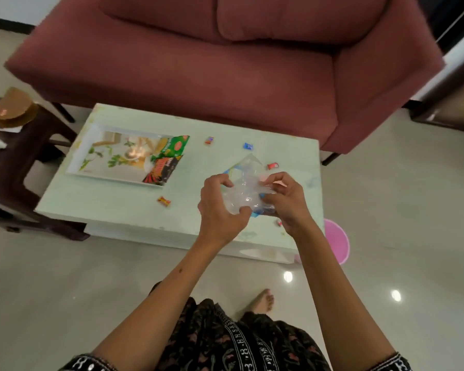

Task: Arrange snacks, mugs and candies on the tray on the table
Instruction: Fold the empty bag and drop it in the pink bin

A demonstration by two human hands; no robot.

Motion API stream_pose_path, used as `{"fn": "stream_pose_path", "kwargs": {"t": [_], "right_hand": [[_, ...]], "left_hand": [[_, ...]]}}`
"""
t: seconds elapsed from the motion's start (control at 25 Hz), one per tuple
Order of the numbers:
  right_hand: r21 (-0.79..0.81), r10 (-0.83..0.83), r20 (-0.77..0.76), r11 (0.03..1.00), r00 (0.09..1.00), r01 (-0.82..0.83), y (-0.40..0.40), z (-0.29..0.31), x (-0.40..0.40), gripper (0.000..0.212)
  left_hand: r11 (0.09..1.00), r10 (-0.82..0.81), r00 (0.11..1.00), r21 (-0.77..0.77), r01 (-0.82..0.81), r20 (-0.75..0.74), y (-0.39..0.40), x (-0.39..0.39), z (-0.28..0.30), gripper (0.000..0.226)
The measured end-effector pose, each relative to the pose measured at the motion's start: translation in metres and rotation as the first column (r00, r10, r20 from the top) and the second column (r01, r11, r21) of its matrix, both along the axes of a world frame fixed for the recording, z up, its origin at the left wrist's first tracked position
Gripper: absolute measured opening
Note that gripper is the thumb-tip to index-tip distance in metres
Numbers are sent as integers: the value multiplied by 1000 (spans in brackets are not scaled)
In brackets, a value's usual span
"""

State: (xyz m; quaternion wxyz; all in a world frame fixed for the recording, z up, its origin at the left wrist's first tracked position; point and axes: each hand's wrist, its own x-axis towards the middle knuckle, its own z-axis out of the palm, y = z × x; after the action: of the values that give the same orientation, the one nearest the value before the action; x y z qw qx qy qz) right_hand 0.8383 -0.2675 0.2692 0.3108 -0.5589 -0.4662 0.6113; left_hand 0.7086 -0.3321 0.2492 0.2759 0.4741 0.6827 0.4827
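Note:
A clear plastic bag (244,188) is held above the right part of the pale table (113,204), with my left hand (220,204) and my right hand (287,199) both gripping it. Something blue shows inside its lower end. A white tray (91,153) with a leaf picture lies at the table's left. A green snack packet (174,147) and a black-and-red snack packet (164,171) rest on the tray's right end. Loose wrapped candies lie on the table: an orange one (164,201), a red-orange one (209,140), a blue one (248,146) and a red one (273,165).
A dark-red sofa (225,76) stands behind the table. A dark wooden stool (16,162) with papers sits to the left. A pink round object (338,242) lies on the floor by the table's right corner. My bare foot (263,301) is on the glossy floor.

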Motion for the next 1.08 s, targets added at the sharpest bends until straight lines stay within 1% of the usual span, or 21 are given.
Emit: {"fn": "stream_pose_path", "kwargs": {"t": [0.04,0.08,0.12,0.16,0.2,0.24,0.28,0.32,0.36,0.44,0.52,0.56,0.64,0.68,0.72,0.76,0.84,0.92,1.0,1.04,1.08], "right_hand": [[20,-11,-2,1000,1000,11,8,-2,22,37],[46,5,9,999,1000,-5,14,-5,41,42],[73,27,25,997,999,-29,20,-9,60,45],[102,51,47,993,998,-56,24,-13,74,45],[126,64,79,989,995,-73,28,-17,85,43],[149,62,124,986,990,-81,32,-20,98,42],[167,55,166,982,985,-83,36,-23,110,41],[173,42,184,982,982,-74,41,-26,124,39],[169,25,178,984,984,-56,45,-29,137,38],[106,-9,114,994,993,-3,51,-33,161,35],[-32,-10,36,999,999,11,53,-40,181,27],[-130,14,17,991,1000,-11,54,-44,191,34],[-305,103,-57,945,993,-116,55,-54,211,59],[-342,151,-92,923,984,-173,56,-59,220,62],[-352,176,-105,914,979,-202,58,-66,230,57],[-347,177,-87,917,980,-196,59,-74,239,49],[-323,111,23,941,994,-98,60,-89,252,36],[-281,10,128,959,992,26,62,-110,264,31],[-260,-134,191,948,972,182,65,-134,275,39],[-249,-238,228,923,944,293,66,-149,281,44],[-219,-343,277,887,898,406,67,-167,288,47]], "left_hand": [[1000,19,994,-13,-17,105,9,22,3,61],[997,39,982,-70,-27,183,20,42,4,66],[985,66,963,-172,-21,260,33,65,3,65],[956,119,923,-295,-6,366,46,83,2,60],[916,199,847,-402,18,492,57,99,0,52],[884,275,746,-465,53,606,66,113,-3,41],[873,318,648,-481,86,692,72,124,-6,28],[873,324,585,-473,117,744,77,136,-9,16],[876,310,554,-458,149,773,80,144,-14,10],[879,291,526,-440,183,799,85,160,-23,17],[858,319,535,-479,188,782,90,176,-31,24],[835,344,544,-514,196,766,92,183,-35,25],[786,354,567,-565,251,744,96,196,-46,26],[764,343,574,-576,290,744,97,204,-53,26],[737,336,588,-594,322,736,100,213,-59,26],[709,337,609,-619,338,718,103,222,-64,27],[654,341,662,-674,342,668,109,241,-78,30],[605,339,701,-716,348,627,116,259,-97,33],[568,336,737,-750,338,586,126,272,-119,36],[561,323,752,-756,336,574,133,277,-131,30],[562,309,763,-756,335,568,141,281,-143,21]]}}
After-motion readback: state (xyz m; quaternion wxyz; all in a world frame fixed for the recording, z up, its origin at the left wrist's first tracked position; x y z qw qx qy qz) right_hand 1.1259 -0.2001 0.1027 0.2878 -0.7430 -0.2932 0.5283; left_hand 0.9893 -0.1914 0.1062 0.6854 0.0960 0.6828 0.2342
